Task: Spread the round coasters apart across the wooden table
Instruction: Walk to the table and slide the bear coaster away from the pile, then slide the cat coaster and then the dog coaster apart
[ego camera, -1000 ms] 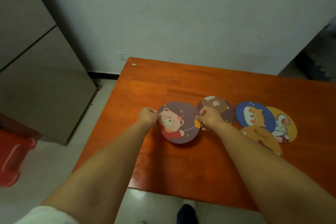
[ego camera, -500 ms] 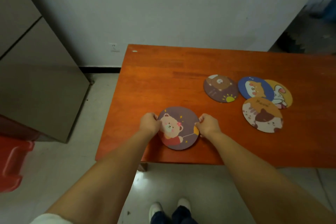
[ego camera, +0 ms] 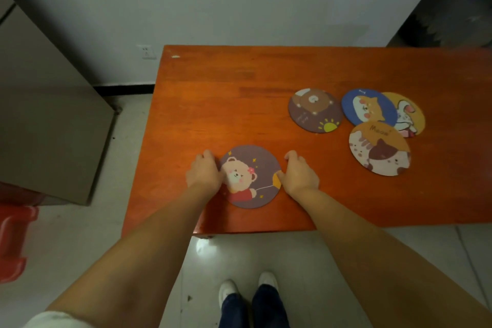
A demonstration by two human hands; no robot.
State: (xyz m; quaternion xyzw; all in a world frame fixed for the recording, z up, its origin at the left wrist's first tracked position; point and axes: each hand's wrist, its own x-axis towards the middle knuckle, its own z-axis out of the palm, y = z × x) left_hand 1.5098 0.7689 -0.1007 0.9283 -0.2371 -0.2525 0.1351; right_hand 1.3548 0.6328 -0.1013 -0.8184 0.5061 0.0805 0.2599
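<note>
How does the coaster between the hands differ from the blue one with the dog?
The bear coaster is purple-brown and lies alone near the table's front edge, with the left hand and right hand at its sides. The blue dog coaster lies farther back, untouched, overlapping a yellow rabbit coaster. Both are round, flat cartoon-animal coasters.

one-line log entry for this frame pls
phase: placing | left hand + right hand: on edges of bear coaster, flat near table front-left | dog coaster, rabbit coaster, cat coaster: overlapping
</note>
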